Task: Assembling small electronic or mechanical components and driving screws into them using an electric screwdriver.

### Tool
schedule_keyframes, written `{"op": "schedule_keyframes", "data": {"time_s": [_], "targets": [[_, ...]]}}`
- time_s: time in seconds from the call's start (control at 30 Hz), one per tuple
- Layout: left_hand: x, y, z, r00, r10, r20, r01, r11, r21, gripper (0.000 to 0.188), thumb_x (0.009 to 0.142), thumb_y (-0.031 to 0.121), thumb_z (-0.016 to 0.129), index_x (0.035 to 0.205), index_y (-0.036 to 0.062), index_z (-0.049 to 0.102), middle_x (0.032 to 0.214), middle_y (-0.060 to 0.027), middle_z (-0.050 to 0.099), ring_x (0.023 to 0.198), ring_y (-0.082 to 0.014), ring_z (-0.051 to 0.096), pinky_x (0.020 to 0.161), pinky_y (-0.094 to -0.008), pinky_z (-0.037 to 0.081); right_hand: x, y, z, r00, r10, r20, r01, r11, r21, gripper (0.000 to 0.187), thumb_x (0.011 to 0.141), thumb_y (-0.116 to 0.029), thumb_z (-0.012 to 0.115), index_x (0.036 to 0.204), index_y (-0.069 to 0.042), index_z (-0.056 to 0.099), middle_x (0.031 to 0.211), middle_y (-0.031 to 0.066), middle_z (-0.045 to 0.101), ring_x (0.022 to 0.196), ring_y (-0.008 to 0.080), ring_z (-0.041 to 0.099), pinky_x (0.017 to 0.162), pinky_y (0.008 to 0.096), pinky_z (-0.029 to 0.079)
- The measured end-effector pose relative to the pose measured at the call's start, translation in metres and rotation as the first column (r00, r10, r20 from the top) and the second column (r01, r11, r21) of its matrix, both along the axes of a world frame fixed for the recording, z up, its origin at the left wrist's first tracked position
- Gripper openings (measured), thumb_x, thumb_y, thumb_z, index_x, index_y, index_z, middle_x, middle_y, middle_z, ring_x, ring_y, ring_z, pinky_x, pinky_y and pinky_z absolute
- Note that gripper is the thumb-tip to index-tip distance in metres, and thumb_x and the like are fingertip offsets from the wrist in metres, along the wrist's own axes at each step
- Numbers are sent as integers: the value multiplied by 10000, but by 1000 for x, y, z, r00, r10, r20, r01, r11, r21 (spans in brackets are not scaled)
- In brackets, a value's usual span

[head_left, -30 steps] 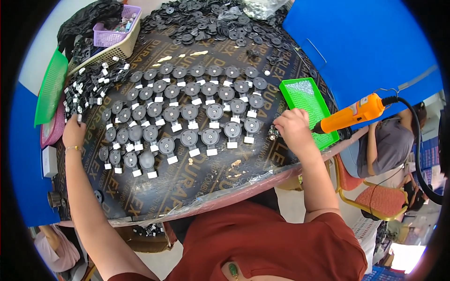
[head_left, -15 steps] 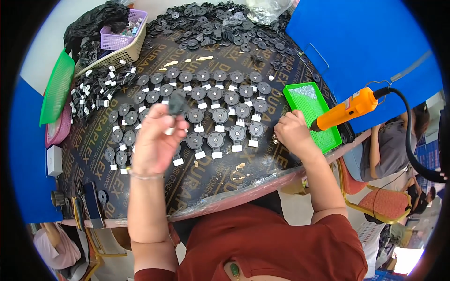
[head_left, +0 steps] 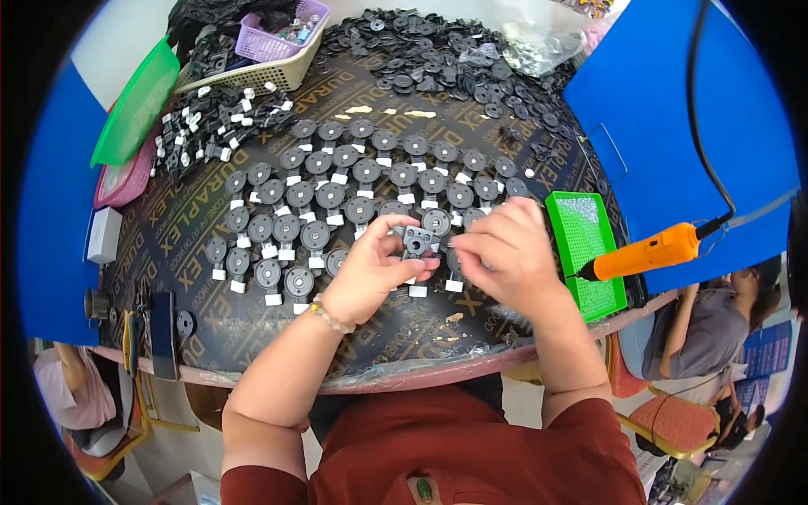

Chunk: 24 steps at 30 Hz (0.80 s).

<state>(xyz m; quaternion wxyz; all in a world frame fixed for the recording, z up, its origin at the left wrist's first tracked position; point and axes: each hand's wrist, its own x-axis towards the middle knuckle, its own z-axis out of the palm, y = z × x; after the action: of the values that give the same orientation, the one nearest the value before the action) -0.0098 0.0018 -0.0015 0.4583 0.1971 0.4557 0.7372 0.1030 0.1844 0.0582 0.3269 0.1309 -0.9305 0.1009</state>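
My left hand (head_left: pixel 364 276) grips a small black plastic part (head_left: pixel 418 241) with a round hole in its face, held above the table by thumb and fingers. Just right of it, my right hand (head_left: pixel 515 263) has its fingertips pinched together; what they hold, if anything, is too small to make out. Beneath and around both hands lie rows of black round-disc assemblies (head_left: pixel 316 234) with white ends. Right of my right hand sits a green tray (head_left: pixel 620 305) with small shiny pieces. An orange electric screwdriver (head_left: pixel 648 252) hangs on its cable, its tip over the tray.
A heap of black discs (head_left: pixel 421 63) covers the back. At the far left are black parts with white ends (head_left: pixel 210 126), a beige basket (head_left: pixel 295 74), a purple basket (head_left: pixel 261 38) and a green basket (head_left: pixel 139 105). A phone (head_left: pixel 163 332) and pliers (head_left: pixel 130 341) lie front left.
My left hand has moved right with the black part. My right hand has left the green tray and come close to that part. The view has shifted, and the screwdriver now hangs lower.
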Motion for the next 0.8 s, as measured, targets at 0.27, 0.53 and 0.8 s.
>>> {"op": "schedule_keyframes", "data": {"time_s": [0.27,0.53,0.8], "targets": [[-3,1,-2,998,22,51,-23,1000,14,492,869,-89,616,1301,28,411,1062,-160,655,932,-192,674,827,-299,562,-29,-9,-6,988,90,125,-90,996,-11,191,701,-164,738,880,-120,689,849,1,605,846,205,582,843,382,427],[-5,-1,1,978,97,183,-91,995,-38,240,981,121,532,1196,18,507,1064,-213,662,909,-275,696,774,-370,585,-25,42,-9,812,-584,1,583,811,-48,187,836,-98,674,1020,-65,678,951,101,636,903,303,599,792,417,476],[-13,-2,0,971,152,183,-144,988,-56,234,965,85,543,1189,23,512,1048,-215,666,861,-258,700,729,-349,585,-163,172,-50,653,-726,215,751,657,-64,252,834,-189,665,1024,-27,692,994,228,681,960,382,659,846,470,522]]}}
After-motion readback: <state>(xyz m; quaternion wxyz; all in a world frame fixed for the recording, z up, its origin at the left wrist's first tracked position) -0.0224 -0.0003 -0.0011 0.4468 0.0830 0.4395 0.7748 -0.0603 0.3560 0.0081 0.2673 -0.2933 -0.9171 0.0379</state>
